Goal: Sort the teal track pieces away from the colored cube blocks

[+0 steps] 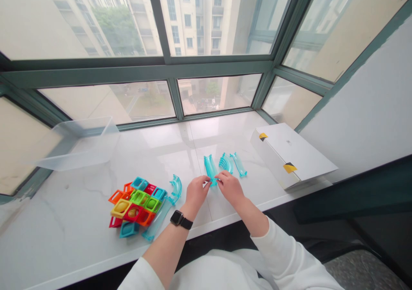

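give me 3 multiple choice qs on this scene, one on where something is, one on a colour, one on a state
1. Which arm wears the watch?
A. Right arm
B. Left arm
C. Neither

2. What colour are the track pieces beyond the hands?
A. Clear teal
B. Solid red
C. Solid yellow

3. What state is the white box in?
A. Crushed flat
B. Open, lid raised
C. Shut

Answers:
1. B, the strap wraps the left arm at the wrist.
2. A, the curved pieces look see-through teal.
3. C, its top lies flat over it.
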Available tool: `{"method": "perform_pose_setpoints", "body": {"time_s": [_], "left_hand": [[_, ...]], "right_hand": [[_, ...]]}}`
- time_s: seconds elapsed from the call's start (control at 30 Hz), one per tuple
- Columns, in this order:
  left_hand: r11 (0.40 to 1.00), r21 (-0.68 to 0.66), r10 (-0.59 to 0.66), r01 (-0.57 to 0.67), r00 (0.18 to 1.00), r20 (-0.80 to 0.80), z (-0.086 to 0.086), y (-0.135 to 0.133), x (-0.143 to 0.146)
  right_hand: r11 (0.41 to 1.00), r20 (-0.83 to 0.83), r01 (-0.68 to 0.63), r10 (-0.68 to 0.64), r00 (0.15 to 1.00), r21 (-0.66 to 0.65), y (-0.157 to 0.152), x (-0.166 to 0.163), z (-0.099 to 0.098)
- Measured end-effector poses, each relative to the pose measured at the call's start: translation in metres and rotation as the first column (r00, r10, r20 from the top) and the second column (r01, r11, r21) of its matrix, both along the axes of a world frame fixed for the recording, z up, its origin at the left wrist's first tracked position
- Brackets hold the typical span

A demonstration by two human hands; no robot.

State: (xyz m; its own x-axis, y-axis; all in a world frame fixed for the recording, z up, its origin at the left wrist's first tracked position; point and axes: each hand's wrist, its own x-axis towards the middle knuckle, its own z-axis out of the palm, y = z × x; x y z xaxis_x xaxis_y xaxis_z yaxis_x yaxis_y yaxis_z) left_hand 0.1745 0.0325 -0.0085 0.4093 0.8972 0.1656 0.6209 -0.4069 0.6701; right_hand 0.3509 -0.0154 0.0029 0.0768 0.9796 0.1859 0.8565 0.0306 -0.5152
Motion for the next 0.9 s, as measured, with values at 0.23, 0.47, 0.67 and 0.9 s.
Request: {"method": "perform_pose_setpoints", "body": {"time_s": [0.23, 0.47, 0.67, 0.9], "left_hand": [[1.0, -0.016, 0.001, 0.0, 1.0, 0.014, 0.001, 0.0, -0.001], [1.0, -0.015, -0.005, 0.006, 1.0, 0.028, -0.002, 0.0, -0.001], [1.0, 0.013, 0.001, -0.002, 0.997, 0.072, -0.002, -0.008, -0.018], [1.0, -0.018, 0.023, -0.023, 1.0, -0.013, -0.004, -0.056, -0.08]], "right_hand": [[1.0, 0.025, 0.011, -0.01, 1.0, -0.016, -0.002, 0.0, 0.0], [0.998, -0.035, 0.008, -0.006, 0.999, 0.06, -0.008, -0.001, 0.003], [0.983, -0.098, -0.036, 0.055, 0.994, 0.181, -0.026, -0.004, 0.014], [0.968, -0.164, -0.227, 0.242, 0.956, 0.104, -0.05, -0.015, -0.008]]}}
